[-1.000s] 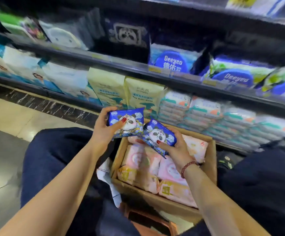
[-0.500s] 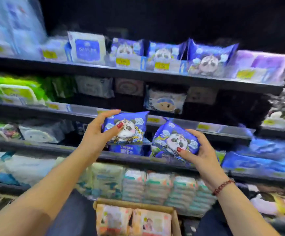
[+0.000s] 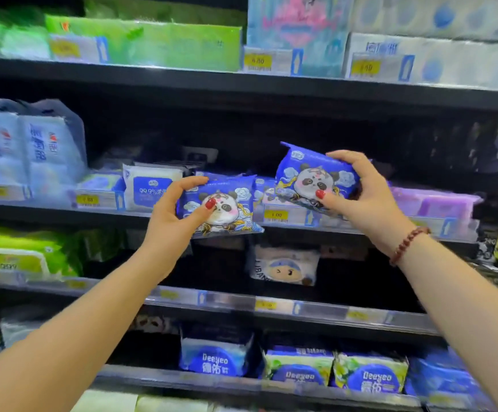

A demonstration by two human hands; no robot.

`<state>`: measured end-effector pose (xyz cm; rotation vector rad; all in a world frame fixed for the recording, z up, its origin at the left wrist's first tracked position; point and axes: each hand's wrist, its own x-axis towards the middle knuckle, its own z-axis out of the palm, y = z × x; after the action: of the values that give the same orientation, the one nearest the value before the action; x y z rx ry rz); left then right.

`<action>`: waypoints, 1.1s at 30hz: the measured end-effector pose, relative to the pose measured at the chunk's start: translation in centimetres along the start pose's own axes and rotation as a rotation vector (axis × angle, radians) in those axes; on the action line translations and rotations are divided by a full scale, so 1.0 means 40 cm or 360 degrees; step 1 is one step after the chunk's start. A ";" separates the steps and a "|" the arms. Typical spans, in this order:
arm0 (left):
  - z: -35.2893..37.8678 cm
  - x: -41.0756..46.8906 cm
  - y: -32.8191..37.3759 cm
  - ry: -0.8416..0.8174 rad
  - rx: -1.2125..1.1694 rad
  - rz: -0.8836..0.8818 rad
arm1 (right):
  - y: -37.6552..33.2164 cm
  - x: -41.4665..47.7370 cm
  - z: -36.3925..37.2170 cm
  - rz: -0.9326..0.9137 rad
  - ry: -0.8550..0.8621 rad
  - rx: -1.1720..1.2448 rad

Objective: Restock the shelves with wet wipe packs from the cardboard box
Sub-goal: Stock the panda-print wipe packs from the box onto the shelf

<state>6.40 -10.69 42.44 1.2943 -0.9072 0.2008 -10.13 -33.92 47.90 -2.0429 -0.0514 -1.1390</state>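
2 blue panda wipe packs held before the shelf

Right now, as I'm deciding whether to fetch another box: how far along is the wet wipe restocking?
Done: blue panda packs sit on the middle shelf. In hand: the left hand grips one panda pack, the right hand a second pack, both raised at that shelf's front, neither set down. Left: placing these two; the cardboard box is out of view, so its remaining stock cannot be told.
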 end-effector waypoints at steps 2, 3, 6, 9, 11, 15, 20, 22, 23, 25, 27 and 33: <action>-0.007 0.023 -0.002 0.0011 0.0008 0.0002 | 0.010 0.061 0.021 0.0005 -0.0048 -0.0165; -0.010 0.032 -0.003 0.0018 0.0005 0.0003 | 0.018 0.085 0.031 0.0030 -0.0082 -0.0236; -0.018 0.049 -0.006 0.0029 0.0009 -0.0003 | 0.038 0.134 0.057 0.0140 -0.0209 -0.0376; -0.029 0.064 -0.012 0.0009 0.0005 -0.0004 | 0.053 0.163 0.073 0.0212 -0.0314 -0.0470; -0.036 0.075 -0.021 0.0018 -0.0023 -0.0007 | 0.058 0.184 0.080 0.0256 -0.0395 -0.0511; -0.039 0.097 -0.043 0.0048 -0.0055 0.0008 | 0.056 0.210 0.086 0.0244 -0.0539 -0.0716; -0.044 0.117 -0.068 0.0084 -0.0086 0.0002 | 0.098 0.192 0.117 0.0031 -0.0349 -0.0915; -0.043 0.121 -0.073 0.0101 -0.0076 -0.0009 | 0.123 0.178 0.129 0.0001 -0.0290 -0.0990; -0.042 0.122 -0.074 0.0104 -0.0079 -0.0005 | 0.129 0.172 0.129 -0.0003 -0.0277 -0.1005; -0.038 0.121 -0.073 0.0108 -0.0096 0.0000 | 0.131 0.164 0.122 0.0020 -0.0296 -0.0981; -0.036 0.121 -0.070 0.0110 -0.0108 0.0001 | 0.125 0.158 0.116 0.0077 -0.0355 -0.0985; -0.040 0.130 -0.052 0.0134 -0.0108 -0.0002 | 0.102 0.133 0.134 0.0174 -0.0298 -0.1011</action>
<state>11.80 -11.72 44.43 1.2147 -0.8346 0.2201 -1.59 -34.98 47.75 -2.6663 0.3690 -0.9670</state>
